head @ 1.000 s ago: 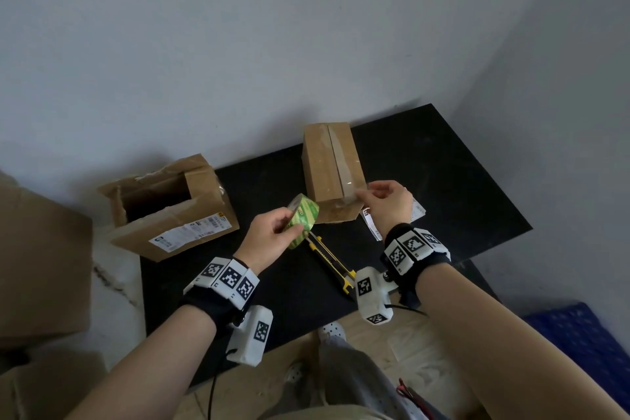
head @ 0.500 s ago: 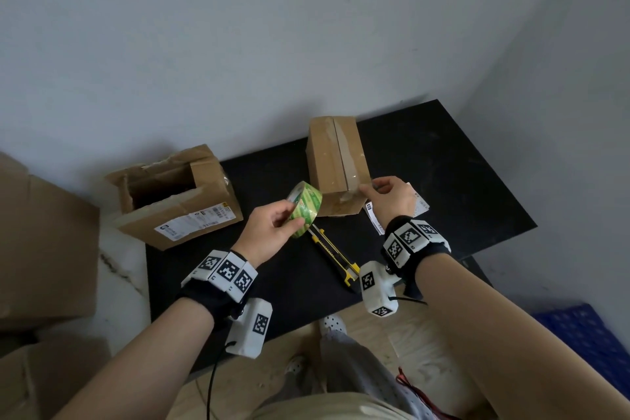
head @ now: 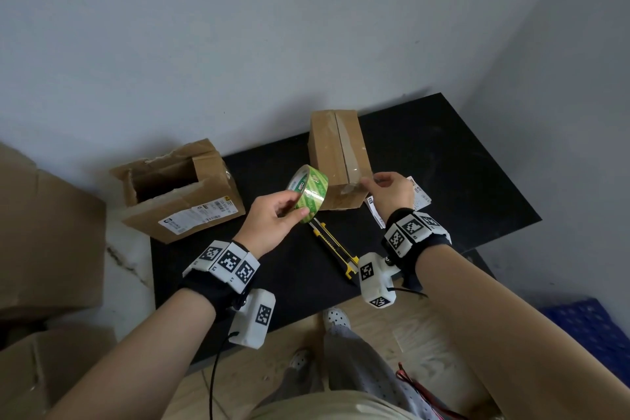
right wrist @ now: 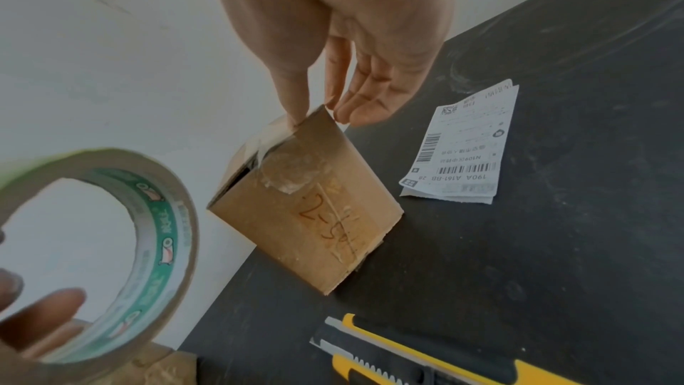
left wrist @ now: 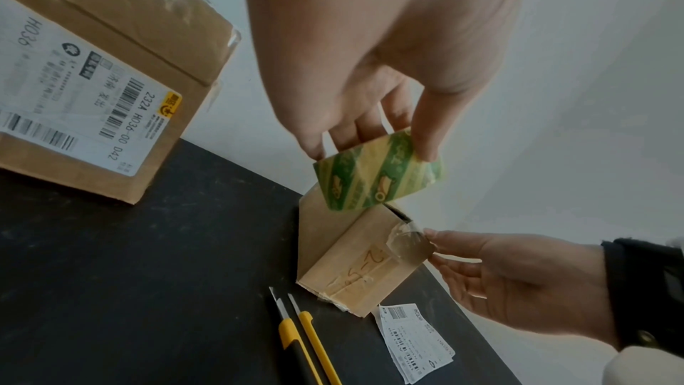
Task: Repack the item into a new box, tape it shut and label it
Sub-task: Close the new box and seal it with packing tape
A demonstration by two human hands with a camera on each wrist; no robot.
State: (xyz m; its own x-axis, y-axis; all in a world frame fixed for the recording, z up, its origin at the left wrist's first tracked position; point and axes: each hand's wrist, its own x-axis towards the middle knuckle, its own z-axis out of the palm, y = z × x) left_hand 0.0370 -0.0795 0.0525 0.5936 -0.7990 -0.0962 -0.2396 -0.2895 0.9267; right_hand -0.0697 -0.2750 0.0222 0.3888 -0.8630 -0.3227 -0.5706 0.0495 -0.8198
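— Head view: left hand grips the tape roll; right hand pinches loose tape at the small box's five-o'clock corner, table centre.
— Best smoothed flat, probably, before cutting.

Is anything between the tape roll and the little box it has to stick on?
No, nothing visible. The left hand holds the tape roll in the air beside the small box, with only open air between.
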